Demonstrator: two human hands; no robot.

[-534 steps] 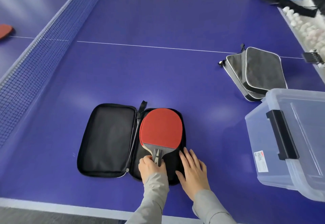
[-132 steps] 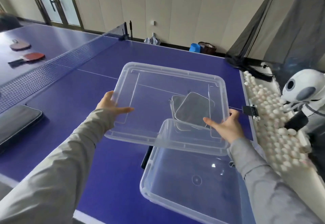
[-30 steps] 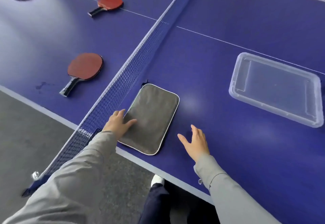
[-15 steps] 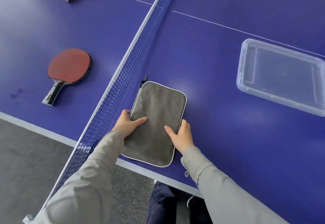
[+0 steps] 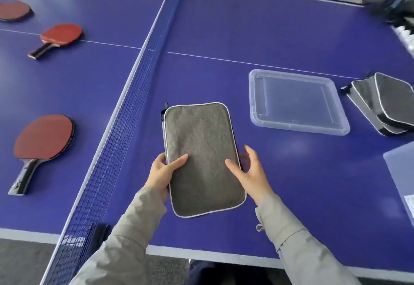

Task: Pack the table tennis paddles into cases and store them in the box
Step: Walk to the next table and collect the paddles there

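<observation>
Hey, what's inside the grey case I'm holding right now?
The grey case is closed, so its inside is hidden. Only its outer face and pale edging show. The left hand grips one edge and the right hand has its thumb on top. Whether it holds a paddle cannot be seen.

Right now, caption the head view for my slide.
Left hand grips a grey paddle case beside the net, right hand at its edge; three red paddles lie beyond.

I see a table tennis hall: a blue ping-pong table [image 5: 224,27], its dark mesh net [image 5: 134,83], and red-rubber wooden paddles [image 5: 62,34] at the upper left.
</observation>
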